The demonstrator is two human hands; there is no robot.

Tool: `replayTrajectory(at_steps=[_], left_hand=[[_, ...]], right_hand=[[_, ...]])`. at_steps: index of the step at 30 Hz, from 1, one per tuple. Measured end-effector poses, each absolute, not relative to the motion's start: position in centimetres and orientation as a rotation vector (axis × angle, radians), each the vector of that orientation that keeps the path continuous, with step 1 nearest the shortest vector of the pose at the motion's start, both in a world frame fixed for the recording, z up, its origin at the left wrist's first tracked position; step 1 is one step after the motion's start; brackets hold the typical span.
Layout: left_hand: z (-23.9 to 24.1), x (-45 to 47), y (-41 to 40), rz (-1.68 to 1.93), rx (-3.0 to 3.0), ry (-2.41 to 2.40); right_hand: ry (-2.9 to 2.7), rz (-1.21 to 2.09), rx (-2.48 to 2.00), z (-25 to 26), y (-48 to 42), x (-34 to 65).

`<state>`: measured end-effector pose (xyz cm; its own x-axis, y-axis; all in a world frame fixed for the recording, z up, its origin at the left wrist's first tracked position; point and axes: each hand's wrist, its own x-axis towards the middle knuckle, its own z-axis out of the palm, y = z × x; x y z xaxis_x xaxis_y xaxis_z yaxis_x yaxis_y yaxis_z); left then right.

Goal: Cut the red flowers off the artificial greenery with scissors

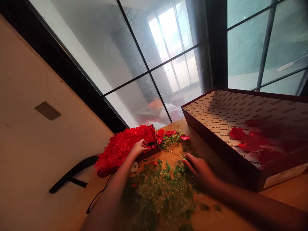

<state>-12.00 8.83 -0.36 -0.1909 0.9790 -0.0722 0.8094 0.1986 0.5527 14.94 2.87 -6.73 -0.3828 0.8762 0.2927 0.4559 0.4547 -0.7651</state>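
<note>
My left hand point(140, 147) reaches into the near corner of a shallow dark red box point(156, 141), its fingers bent together among red artificial flower petals point(125, 139). Whatever those fingers pinch is hidden. My right hand point(196, 164) is closed around the green end of a thin stick point(175, 154), whose bare tip points left toward the box. Below both hands spreads a heap of small green plastic leaf pieces point(166, 189). More green and yellowish sprigs point(172, 139) lie beyond the stick, with a few red flowers point(185, 137) beside them.
A large open box point(222, 150) with printed white lining stands on the right, holding several red flowers point(255, 141). A white flower point(134, 166) and a dark cable point(98, 194) lie near my left forearm. Behind the wooden table point(207, 221) is a black-framed window point(149, 70); a black chair arm point(72, 175) is at left.
</note>
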Motion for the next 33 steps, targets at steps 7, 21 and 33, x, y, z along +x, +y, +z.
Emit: replayTrajectory(at_steps=[7,21,33], left_hand=[[1.5,-11.5,7.5,0.605,1.652,2.038],[1.2,-1.7,-2.5,1.088,1.219,1.586],[0.9,-2.1,-2.6,1.149,1.094,1.539]], right_hand=[[-2.023,0.776,-1.1,-6.4,2.7,15.1],[-2.391,0.469,-0.944,-6.2,1.2,15.3],[-2.404,0.461,-1.008,-5.7,1.3,15.4]])
